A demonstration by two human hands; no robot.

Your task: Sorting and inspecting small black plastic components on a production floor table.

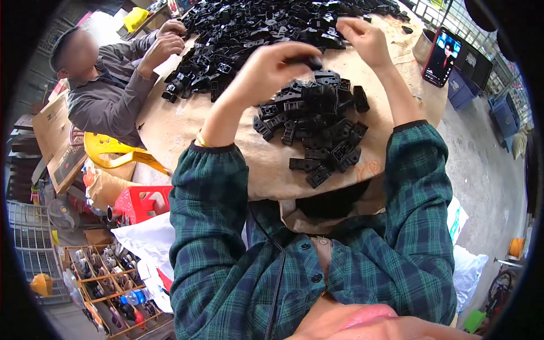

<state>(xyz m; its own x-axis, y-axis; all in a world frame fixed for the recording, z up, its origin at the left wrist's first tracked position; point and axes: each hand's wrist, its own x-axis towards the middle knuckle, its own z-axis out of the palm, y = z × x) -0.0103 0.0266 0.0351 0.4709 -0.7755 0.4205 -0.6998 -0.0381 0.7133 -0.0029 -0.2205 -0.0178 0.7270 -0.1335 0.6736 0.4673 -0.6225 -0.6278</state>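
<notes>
My left hand point(271, 71) is curled, slightly blurred, over a small pile of black plastic parts point(331, 127). Between its thumb and fingers is a black plastic part point(309, 61). Farther right, my right hand point(367, 42) is raised near the edge of a large heap of black plastic parts point(272, 31), fingertips bent together in a pinch. Whatever those fingertips may hold is too small to make out. The small pile lies directly in front of me on the cloth-covered table point(195, 133), between my forearms; several pieces lie loose toward the near edge.
A phone point(441, 56) leans against a round tin point(422, 46) at the table's right. Across to the left, a co-worker point(110, 85) handles something at the heap. A yellow chair point(113, 150) and a red plastic stool point(144, 203) stand left; blue bins point(504, 116) are right.
</notes>
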